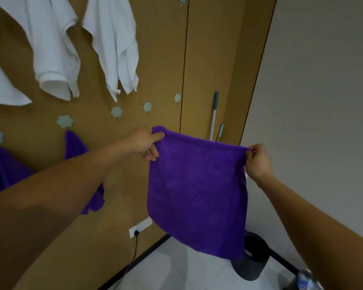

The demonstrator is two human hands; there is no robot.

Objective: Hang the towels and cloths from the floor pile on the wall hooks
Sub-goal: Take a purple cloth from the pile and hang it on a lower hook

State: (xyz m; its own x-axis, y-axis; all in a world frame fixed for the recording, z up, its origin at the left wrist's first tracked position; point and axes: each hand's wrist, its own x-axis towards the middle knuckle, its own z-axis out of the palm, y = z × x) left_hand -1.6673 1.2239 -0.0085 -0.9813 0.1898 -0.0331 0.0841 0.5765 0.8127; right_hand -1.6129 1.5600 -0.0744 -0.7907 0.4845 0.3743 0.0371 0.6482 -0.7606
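A purple cloth (197, 191) hangs spread flat in front of the wooden wall. My left hand (144, 143) pinches its top left corner and my right hand (258, 162) pinches its top right corner. Up and to the left of the cloth are three bare pale hexagon hooks (116, 111), (147, 107), (177, 98). Two purple cloths (74, 145), (4, 170) hang from lower hooks at the left, partly behind my left arm. White towels (50, 49), (115, 45) hang higher up.
A mop handle (213, 116) leans in the corner behind the cloth. A dark bin (254, 258) stands on the tiled floor below it. A wall socket (139, 227) with a black cable sits low on the wall. A plastic bottle (306, 279) shows at bottom right.
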